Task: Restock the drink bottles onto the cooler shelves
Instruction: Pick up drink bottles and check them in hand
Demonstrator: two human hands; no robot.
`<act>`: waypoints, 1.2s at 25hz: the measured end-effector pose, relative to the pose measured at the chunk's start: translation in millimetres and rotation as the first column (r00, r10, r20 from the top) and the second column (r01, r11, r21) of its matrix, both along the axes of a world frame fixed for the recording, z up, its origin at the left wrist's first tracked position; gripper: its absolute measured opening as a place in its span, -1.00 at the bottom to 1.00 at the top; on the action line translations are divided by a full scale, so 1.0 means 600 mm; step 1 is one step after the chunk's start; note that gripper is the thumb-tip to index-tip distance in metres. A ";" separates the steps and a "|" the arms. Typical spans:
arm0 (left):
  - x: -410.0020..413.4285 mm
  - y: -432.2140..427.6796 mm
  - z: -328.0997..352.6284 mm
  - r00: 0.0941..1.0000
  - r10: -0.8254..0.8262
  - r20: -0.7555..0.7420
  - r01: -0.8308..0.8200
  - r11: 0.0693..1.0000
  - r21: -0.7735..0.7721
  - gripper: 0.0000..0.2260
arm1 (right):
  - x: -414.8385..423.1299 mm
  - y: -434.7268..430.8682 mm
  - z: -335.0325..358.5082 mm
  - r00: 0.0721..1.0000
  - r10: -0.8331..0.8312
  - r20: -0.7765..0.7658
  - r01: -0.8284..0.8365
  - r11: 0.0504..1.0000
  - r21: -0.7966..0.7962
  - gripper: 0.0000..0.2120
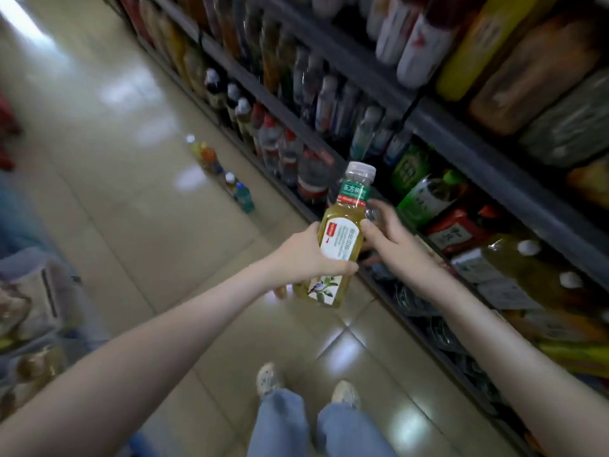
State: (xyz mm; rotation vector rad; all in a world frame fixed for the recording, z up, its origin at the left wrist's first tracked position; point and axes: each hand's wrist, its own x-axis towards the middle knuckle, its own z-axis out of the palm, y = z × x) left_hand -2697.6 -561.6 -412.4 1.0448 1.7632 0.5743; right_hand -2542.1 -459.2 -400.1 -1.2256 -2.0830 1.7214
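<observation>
I hold a yellow-green tea bottle (342, 232) with a clear cap, green neck band and white label, tilted in front of the shelves. My left hand (309, 258) grips its lower middle from the left. My right hand (385, 232) grips its upper body from the right, thumb on the label. The cooler shelves (438, 127) run diagonally along the right, packed with bottles. Green tea bottles (425, 192) lie just behind my right hand.
Several loose bottles (230, 179) stand in a row on the tiled floor (131, 192) near the shelf base. Blurred packaged goods (29, 308) fill the left edge. My shoes and jeans (309, 410) show at the bottom.
</observation>
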 end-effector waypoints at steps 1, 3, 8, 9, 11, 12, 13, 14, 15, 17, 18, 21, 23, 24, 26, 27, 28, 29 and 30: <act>-0.014 -0.002 0.039 1.000 -0.001 -0.008 0.001 0.999 0.037 -0.28 | -0.017 -0.016 0.033 0.999 -0.014 -0.034 0.012 0.999 -0.051 -0.71; -0.047 -0.010 0.119 0.999 -0.015 -0.029 0.017 0.996 0.084 -0.35 | -0.052 -0.038 0.108 0.994 -0.053 -0.094 0.044 0.995 -0.087 -0.76; -0.125 -0.026 0.255 0.997 0.008 -0.082 0.002 0.993 0.120 -0.42 | -0.116 -0.066 0.237 0.973 -0.031 -0.228 0.017 0.998 -0.062 -0.60; -0.141 -0.021 0.277 0.996 -0.002 -0.094 0.014 0.991 0.133 -0.45 | -0.128 -0.065 0.257 0.968 -0.034 -0.250 0.022 0.998 -0.052 -0.55; -0.176 0.002 0.327 0.998 -0.047 -0.051 0.055 0.983 0.177 -0.48 | -0.152 -0.049 0.303 0.950 -0.040 -0.309 0.044 0.999 0.006 -0.53; -0.191 0.015 0.347 0.998 -0.064 0.002 0.062 0.978 0.198 -0.49 | -0.161 -0.039 0.321 0.942 -0.036 -0.333 0.050 0.998 0.034 -0.54; -0.204 0.030 0.367 0.995 -0.087 0.049 0.074 0.972 0.223 -0.53 | -0.172 -0.024 0.338 0.934 -0.036 -0.357 0.061 0.996 0.061 -0.54; -0.217 0.045 0.383 0.991 -0.105 0.080 0.083 0.967 0.241 -0.59 | -0.182 -0.011 0.353 0.923 -0.036 -0.382 0.071 0.994 0.079 -0.53; -0.228 0.061 0.395 0.990 -0.110 0.085 0.084 0.961 0.264 -0.62 | -0.194 0.004 0.366 0.912 -0.040 -0.409 0.086 0.992 0.094 -0.51; -0.249 0.099 0.415 0.997 -0.074 0.025 0.061 0.937 0.345 -0.60 | -0.223 0.037 0.385 0.888 -0.064 -0.455 0.139 0.982 0.131 -0.47; -0.262 0.123 0.428 0.999 -0.033 -0.038 0.046 0.915 0.402 -0.58 | -0.241 0.058 0.399 0.879 -0.087 -0.469 0.177 0.972 0.152 -0.48; -0.301 0.183 0.472 0.965 0.093 -0.247 0.057 0.841 0.537 -0.55 | -0.299 0.113 0.445 0.902 -0.146 -0.406 0.261 0.934 0.245 -0.50; -0.325 0.216 0.490 0.914 0.162 -0.371 0.119 0.769 0.628 -0.52 | -0.338 0.140 0.466 0.929 -0.187 -0.319 0.305 0.876 0.374 -0.37; -0.336 0.230 0.495 0.887 0.195 -0.418 0.153 0.731 0.666 -0.48 | -0.355 0.150 0.474 0.927 -0.223 -0.303 0.338 0.844 0.415 -0.32; -0.354 0.257 0.499 0.838 0.240 -0.490 0.221 0.671 0.708 -0.39 | -0.383 0.165 0.483 0.894 -0.298 -0.335 0.426 0.796 0.430 -0.33; -0.362 0.269 0.501 0.817 0.252 -0.519 0.260 0.641 0.722 -0.36 | -0.393 0.171 0.482 0.868 -0.315 -0.384 0.469 0.773 0.426 -0.37; -0.373 0.286 0.504 0.798 0.255 -0.546 0.310 0.603 0.735 -0.34 | -0.403 0.181 0.480 0.835 -0.332 -0.438 0.517 0.745 0.421 -0.41; -0.384 0.303 0.509 0.790 0.240 -0.564 0.364 0.556 0.747 -0.33 | -0.407 0.192 0.479 0.801 -0.343 -0.491 0.560 0.719 0.411 -0.44; -0.396 0.322 0.517 0.801 0.191 -0.568 0.417 0.502 0.757 -0.35 | -0.410 0.204 0.479 0.767 -0.351 -0.537 0.599 0.693 0.402 -0.45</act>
